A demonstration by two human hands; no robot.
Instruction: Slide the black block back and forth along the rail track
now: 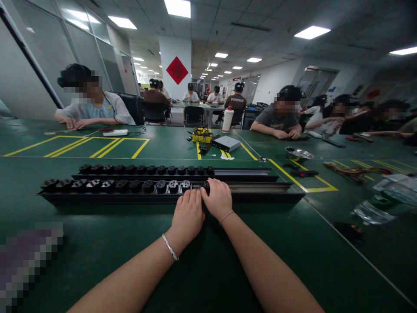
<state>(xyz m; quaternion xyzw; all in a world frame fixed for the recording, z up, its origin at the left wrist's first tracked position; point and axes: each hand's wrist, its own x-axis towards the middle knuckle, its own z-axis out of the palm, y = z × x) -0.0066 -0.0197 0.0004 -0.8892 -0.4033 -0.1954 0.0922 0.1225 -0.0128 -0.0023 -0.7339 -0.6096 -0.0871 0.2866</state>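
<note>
Two long black metal channels lie side by side across the green table. Black round socket modules fill the left part of the front channel (130, 199) and most of the back channel (247, 177). My left hand (189, 215) is closed over the front channel's near edge, its fingertips hidden behind the wall. Beside it, my right hand (219, 198) has its fingers closed around a black socket module (206, 186) in the front channel. To the left of that module, a row of others, some with shiny faces, ends near my left fingers.
Beyond the channels are a yellow box with cables (202, 135), a grey box (226, 143) and a white bottle (227, 120). A metal bowl (299, 153), a wire bundle (356, 171) and a clear plastic bag (378, 204) lie right. Co-workers sit across the table.
</note>
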